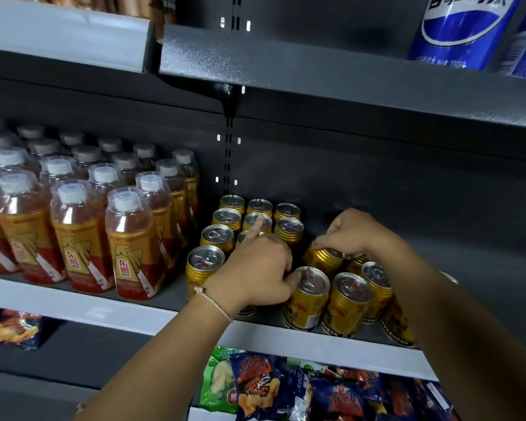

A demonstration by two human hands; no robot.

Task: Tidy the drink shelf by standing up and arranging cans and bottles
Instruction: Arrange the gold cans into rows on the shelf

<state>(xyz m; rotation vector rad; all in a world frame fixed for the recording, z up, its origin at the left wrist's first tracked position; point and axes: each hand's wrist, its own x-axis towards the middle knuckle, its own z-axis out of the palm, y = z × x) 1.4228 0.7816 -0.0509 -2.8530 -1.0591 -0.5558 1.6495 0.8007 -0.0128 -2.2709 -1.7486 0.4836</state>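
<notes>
While both arms reach into the dark grey metal shelf (170, 296), the left hand (255, 268) rests among the gold aluminium drink cans (222, 220) standing in rows near the shelf's middle, its index finger stretched out over a can top, the other fingers curled, thumb touching the rim of a tilted gold can (307, 296) at the front edge. The right hand (351, 230) pinches the top rim of another gold can (324, 258), which leans behind the front group. More gold cans (348, 302) stand just beside it towards the right. Clear plastic bottles of amber drink with white caps (76, 226) stand upright along the shelf's left part.
</notes>
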